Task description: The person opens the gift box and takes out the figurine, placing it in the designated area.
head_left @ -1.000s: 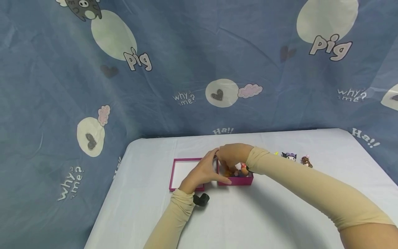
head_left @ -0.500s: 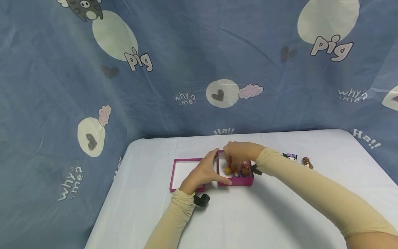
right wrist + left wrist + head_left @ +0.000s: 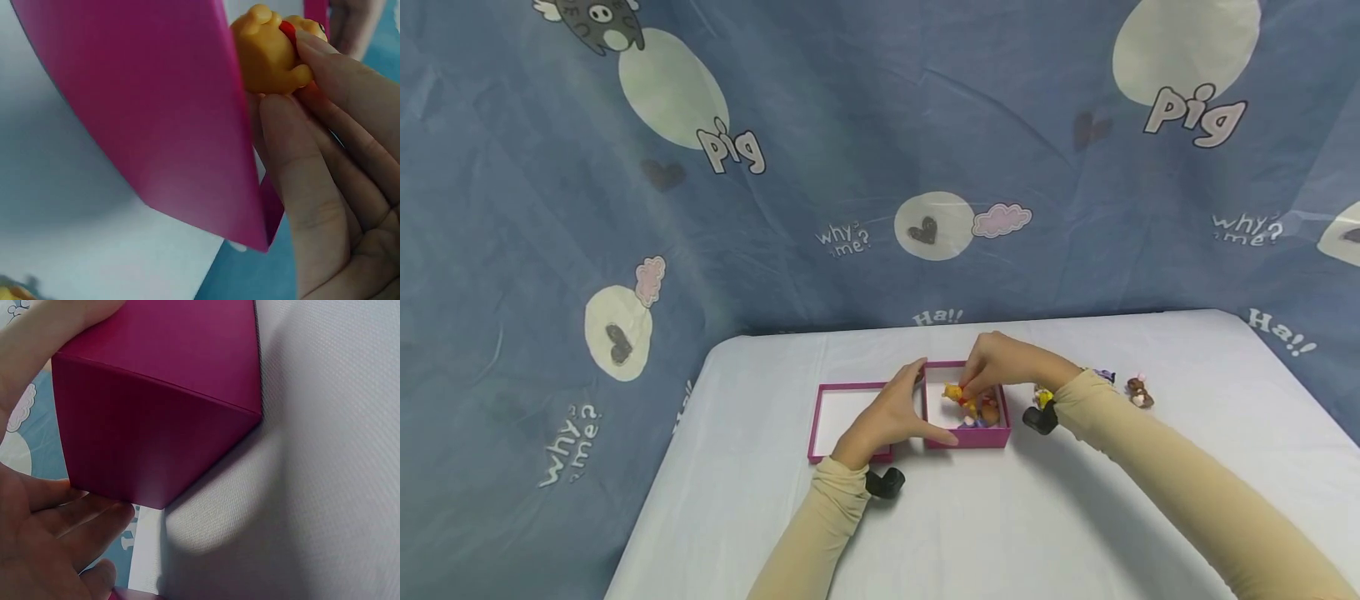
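Note:
A magenta box [image 3: 976, 437] stands open on the white table, with small figures inside. My right hand [image 3: 992, 367] reaches over it and pinches a yellow bear figure [image 3: 956, 393] with a red shirt; in the right wrist view the bear [image 3: 270, 57] sits between my fingertips just above the box wall [image 3: 156, 112]. My left hand [image 3: 891, 412] grips the box's left side, thumb at the front corner and fingers at the back. The left wrist view shows the box wall [image 3: 156, 419] against my palm [image 3: 44, 550].
The box's lid [image 3: 842, 417] lies upturned just left of the box. To the right on the table [image 3: 1075, 517] stand small figures: a yellow one [image 3: 1042, 394], a dark purple one [image 3: 1105, 377] and a brown one [image 3: 1139, 392]. A blue printed curtain hangs behind.
My right hand has drawn to the right and upward across the box, bringing the yellow bear up into view. The left hand has stayed on the box.

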A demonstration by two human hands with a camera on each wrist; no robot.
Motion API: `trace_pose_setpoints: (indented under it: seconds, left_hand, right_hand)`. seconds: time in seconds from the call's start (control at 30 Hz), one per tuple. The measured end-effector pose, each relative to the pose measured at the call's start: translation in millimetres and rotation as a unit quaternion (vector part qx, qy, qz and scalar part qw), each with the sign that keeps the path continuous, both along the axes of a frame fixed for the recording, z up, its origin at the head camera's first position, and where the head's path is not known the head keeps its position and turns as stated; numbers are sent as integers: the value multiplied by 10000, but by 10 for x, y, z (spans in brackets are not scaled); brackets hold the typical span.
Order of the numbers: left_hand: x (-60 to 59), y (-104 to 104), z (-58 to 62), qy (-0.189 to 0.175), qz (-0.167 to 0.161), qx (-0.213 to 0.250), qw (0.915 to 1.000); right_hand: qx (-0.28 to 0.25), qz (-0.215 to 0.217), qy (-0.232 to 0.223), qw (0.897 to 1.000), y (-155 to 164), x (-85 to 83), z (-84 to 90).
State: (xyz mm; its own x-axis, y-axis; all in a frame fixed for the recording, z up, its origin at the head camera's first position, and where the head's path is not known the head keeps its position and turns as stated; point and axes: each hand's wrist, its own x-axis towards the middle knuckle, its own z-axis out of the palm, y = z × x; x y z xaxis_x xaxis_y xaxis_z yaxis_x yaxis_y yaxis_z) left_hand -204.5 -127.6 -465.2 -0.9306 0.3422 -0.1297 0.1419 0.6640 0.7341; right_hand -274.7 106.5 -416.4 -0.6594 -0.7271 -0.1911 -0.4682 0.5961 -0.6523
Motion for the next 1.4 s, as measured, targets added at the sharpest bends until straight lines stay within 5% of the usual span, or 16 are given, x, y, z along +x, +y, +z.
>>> trace_pose_setpoints:
  seconds: [0.33, 0.7, 1.4]
  left_hand:
    - [-8, 5, -9, -27, 8, -104, 9999]
    - [-17, 10, -8, 21, 1, -109, 9999]
    - [-11, 11, -11, 23, -7, -16, 10000]
  right_hand:
    - [-905, -1009, -607, 9889, 287, 98, -77]
    - [-1527, -2600, -1205, 9458, 590, 280, -146]
    - [-2124, -3513, -1283, 9028, 1457, 532, -113]
